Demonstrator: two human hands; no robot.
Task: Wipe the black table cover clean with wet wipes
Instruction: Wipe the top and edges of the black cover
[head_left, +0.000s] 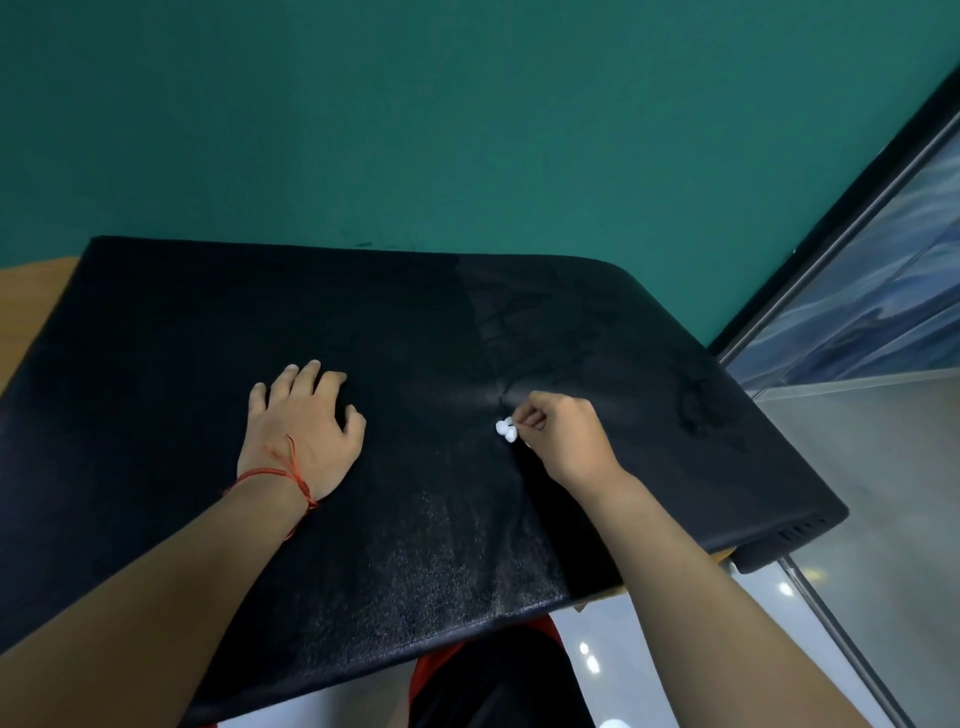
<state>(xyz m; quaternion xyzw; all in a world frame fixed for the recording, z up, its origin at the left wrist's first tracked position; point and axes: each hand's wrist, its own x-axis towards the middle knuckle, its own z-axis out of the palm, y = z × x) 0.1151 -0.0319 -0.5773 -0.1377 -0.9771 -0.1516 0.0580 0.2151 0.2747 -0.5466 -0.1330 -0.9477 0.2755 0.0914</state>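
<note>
The black table cover (208, 332) lies over a wooden table and fills the middle of the view. Its right part shows damp streaks and a lighter sheen. My left hand (304, 426) rests flat on the cover, fingers spread, with a red thread round the wrist. My right hand (561, 436) is closed near the cover's middle, pinching a small white crumpled wet wipe (506, 430) between fingertips, just above or on the surface. Most of the wipe is hidden in the fist.
A green wall (467, 130) rises behind the table. At right stands a glass panel with a dark frame (852, 218). Bare wood (36, 291) shows at the far left. My lap in red and black clothing (488, 680) is below the near edge, over a glossy floor.
</note>
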